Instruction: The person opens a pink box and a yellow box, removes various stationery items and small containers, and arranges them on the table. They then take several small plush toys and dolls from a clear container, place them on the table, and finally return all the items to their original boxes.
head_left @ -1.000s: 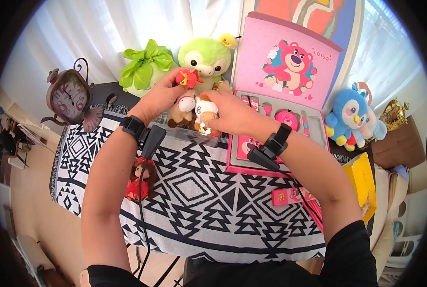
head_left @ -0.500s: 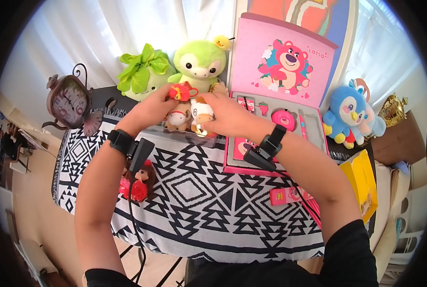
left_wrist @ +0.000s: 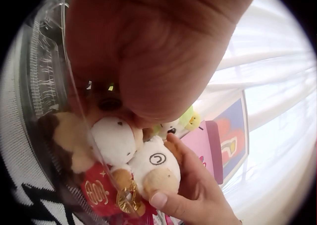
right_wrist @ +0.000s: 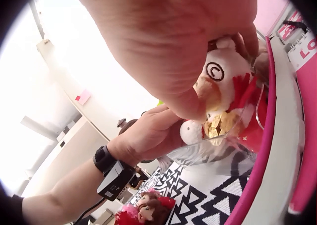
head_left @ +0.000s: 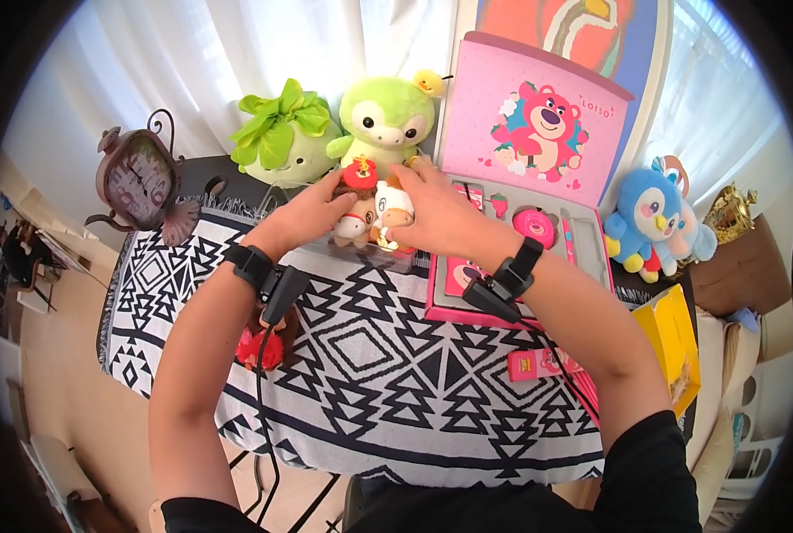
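Observation:
Several small plush toys sit close together in a clear plastic container [head_left: 374, 258]. My right hand [head_left: 441, 211] grips the white plush [head_left: 395, 202], its thumb at the brown muzzle in the left wrist view. Beside it is a brown plush [head_left: 352, 227] with a white muzzle; my left hand [head_left: 299, 216] lies against its left side, fingers extended. A red piece with yellow trim [head_left: 359, 173] rests above the brown plush, between the hands. In the left wrist view my left palm [left_wrist: 153, 51] covers what lies behind it. Gold and red decoration [left_wrist: 130, 197] shows below the white plush.
Behind stand green plush toys [head_left: 383, 120]. An open pink box [head_left: 525, 302] is right of the container, with a blue plush [head_left: 643, 213] and yellow box [head_left: 672, 342] farther right. A clock [head_left: 139, 182] stands left; a red-dressed doll [head_left: 261, 348] lies in front.
The red piece, pinched in my left fingers before, now rests above the brown plush. My left hand has let go of it and moved down beside that plush. My right hand stays at the white plush.

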Demonstrator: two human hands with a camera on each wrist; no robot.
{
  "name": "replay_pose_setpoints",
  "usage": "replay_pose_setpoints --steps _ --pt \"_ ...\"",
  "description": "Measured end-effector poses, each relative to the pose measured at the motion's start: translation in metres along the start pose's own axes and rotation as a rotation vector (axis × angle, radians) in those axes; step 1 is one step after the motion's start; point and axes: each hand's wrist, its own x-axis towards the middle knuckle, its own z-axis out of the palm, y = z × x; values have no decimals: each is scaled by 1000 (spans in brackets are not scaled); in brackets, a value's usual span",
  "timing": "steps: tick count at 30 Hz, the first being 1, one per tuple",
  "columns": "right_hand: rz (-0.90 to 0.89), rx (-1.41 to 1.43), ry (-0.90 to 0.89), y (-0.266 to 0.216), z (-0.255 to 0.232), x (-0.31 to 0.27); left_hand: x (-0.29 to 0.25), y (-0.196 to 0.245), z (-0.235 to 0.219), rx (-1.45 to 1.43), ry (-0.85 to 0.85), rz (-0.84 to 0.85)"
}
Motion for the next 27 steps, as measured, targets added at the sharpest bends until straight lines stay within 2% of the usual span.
replay_pose_setpoints --steps 1,3,4,5,7,8,9,11,13,15,16,17,18,19,21,23,25,27 --pt "-4 -3 -4 -5 -1 -5 -2 2 0 -4 5 0" --pt "-173 -161 283 -18 1 -13 -10 6 -5 174 21 126" --pt "-290 -209 414 -26 4 -14 -10 -2 -10 118 84 170" --pt "-299 -202 410 -36 4 -16 -19 1 -20 118 91 162" --pt "-359 -112 142 -59 6 -22 -44 12 -46 211 130 24" --pt "-395 -129 96 -66 17 -26 -57 6 -56 356 211 75" --pt "-365 -102 -17 -74 26 -28 -72 1 -68 461 223 51" --pt "-356 52 -126 -85 53 -28 -106 -16 -83 624 228 -31" --pt "-280 163 -276 -101 70 -23 -137 -40 -87 796 222 -205" --pt "-213 206 -310 -115 93 -11 -159 -47 -80 769 170 -319" --pt "-163 251 -327 -121 107 -5 -164 -43 -75 559 101 -501" --pt "-116 293 -343 -127 116 0 -168 -32 -68 402 20 -611" --pt "-18 297 -444 -135 119 2 -170 -60 -65 465 70 -452" --pt "-21 295 -446 -139 128 2 -172 -87 -62 526 118 -291" --pt "-63 250 -406 -145 143 0 -174 -80 -55 465 135 -278" --pt "-46 263 -471 -143 152 2 -176 -72 -52 459 114 -331" --pt "-53 374 -454 -140 153 3 -177 -75 -48 491 138 -332" --pt "-9 351 -460 -140 145 3 -179 -74 -45 525 186 -299"
